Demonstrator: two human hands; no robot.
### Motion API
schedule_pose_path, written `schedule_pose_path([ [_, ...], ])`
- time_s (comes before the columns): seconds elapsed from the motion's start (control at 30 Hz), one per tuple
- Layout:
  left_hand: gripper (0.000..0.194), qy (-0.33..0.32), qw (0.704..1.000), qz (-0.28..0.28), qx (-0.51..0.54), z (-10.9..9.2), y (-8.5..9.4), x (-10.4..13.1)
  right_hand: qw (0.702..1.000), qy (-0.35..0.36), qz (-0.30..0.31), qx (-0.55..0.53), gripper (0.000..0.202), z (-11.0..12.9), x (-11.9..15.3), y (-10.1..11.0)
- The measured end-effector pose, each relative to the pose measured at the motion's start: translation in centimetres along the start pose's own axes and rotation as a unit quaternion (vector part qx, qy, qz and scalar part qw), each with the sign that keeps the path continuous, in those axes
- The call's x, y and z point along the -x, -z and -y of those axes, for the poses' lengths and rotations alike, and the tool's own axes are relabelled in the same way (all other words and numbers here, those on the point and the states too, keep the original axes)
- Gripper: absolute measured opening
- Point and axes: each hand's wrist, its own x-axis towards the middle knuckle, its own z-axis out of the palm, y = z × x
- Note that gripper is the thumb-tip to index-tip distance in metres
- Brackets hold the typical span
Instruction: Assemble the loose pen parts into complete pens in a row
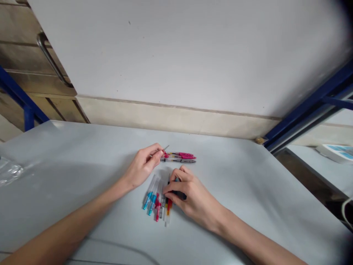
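My left hand [146, 162] is closed in a pinch, with a thin grey stick-like piece [166, 147] poking out past the fingertips. Right beside it lie several assembled pens, pink ones [187, 157] and a grey one [189, 161], side by side. Over the loose pen parts, my right hand [183, 189] is curled, thumb and forefinger close together; what they grip is hidden. Clear barrels with blue ends [150, 202], a barrel with a pink end [157, 211] and ink refills [168, 209] lie fanned out beside its fingertips.
The parts lie on a pale grey table [220, 176]. Clear plastic wrap [9, 171] rests at the left edge. Blue metal posts [292, 114] stand at both back corners, before a white wall panel [179, 55]. A white-and-blue box [336, 152] sits on another surface at right.
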Motion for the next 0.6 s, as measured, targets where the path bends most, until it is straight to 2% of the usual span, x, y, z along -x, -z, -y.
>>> schedule_pose_path([
  [0.03, 0.026, 0.035, 0.996, -0.002, 0.076, 0.0, 0.3, -0.2, 1.0, 0.002, 0.004, 0.003, 0.018, 0.0, 0.0, 0.0],
  [0.1, 0.023, 0.092, 0.971, -0.009, 0.219, 0.1, 1.0, -0.6, 1.0, 0.003, 0.009, 0.008, 0.018, -0.1, -0.1, -0.1],
  [0.2, 0.015, 0.125, 0.931, -0.035, 0.34, 0.2, 1.8, -1.0, 1.0, 0.001, 0.012, 0.019, 0.018, -0.1, -0.2, -0.2],
  [0.33, 0.015, 0.151, 0.908, -0.044, 0.387, 0.3, 1.8, -1.1, 0.999, 0.004, 0.013, 0.039, 0.02, 0.0, -0.3, -0.3],
  [0.43, 0.015, 0.162, 0.905, -0.04, 0.392, 0.5, 1.3, -1.1, 0.998, 0.003, 0.018, 0.06, 0.018, 0.1, -0.4, -0.3],
  [0.6, 0.016, 0.171, 0.904, -0.075, 0.384, 0.8, 0.9, -1.1, 0.995, 0.029, 0.035, 0.086, 0.018, -0.1, -0.8, 0.0],
])
